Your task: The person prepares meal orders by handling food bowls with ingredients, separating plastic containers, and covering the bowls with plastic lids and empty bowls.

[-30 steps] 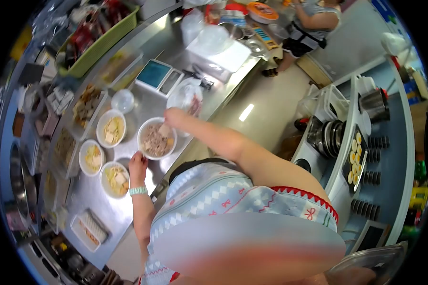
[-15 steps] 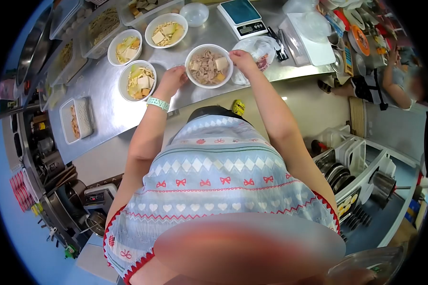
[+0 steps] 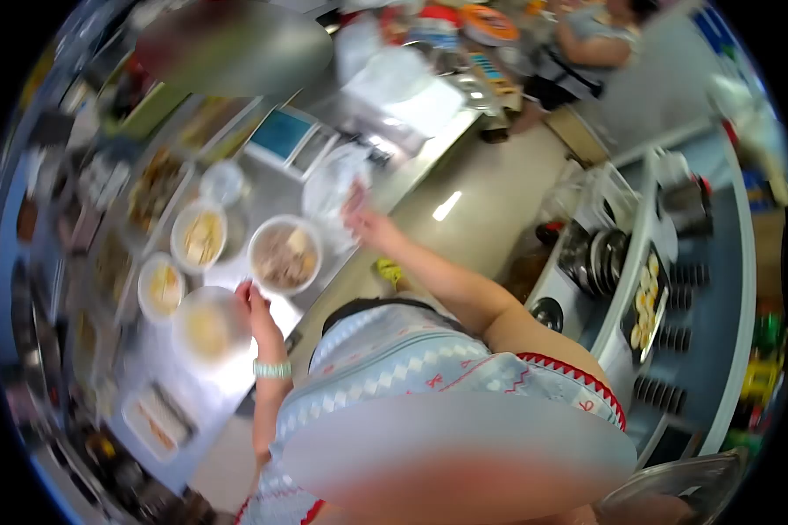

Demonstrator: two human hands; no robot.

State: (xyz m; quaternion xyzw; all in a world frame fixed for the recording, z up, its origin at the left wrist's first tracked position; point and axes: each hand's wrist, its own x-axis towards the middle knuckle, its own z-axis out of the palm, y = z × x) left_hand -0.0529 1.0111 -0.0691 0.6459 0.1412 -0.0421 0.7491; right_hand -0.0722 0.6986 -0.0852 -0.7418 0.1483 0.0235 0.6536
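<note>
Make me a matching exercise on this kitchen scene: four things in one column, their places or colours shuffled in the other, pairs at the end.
1. Left hand
2. Scale
3. Right hand
4. Wristband

A. Blue on top
B. By the clear plastic bag
C. Pale green
D. Between the meat bowl and the blurred bowl

Pairs: 1-D, 2-A, 3-B, 4-C

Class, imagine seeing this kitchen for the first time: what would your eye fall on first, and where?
Probably the white bowl of meat on the metal counter, between the left hand and right hand. Three bowls with paler fillings cluster to its left. Well to the right, yellow-and-white rounds stand out.
</note>
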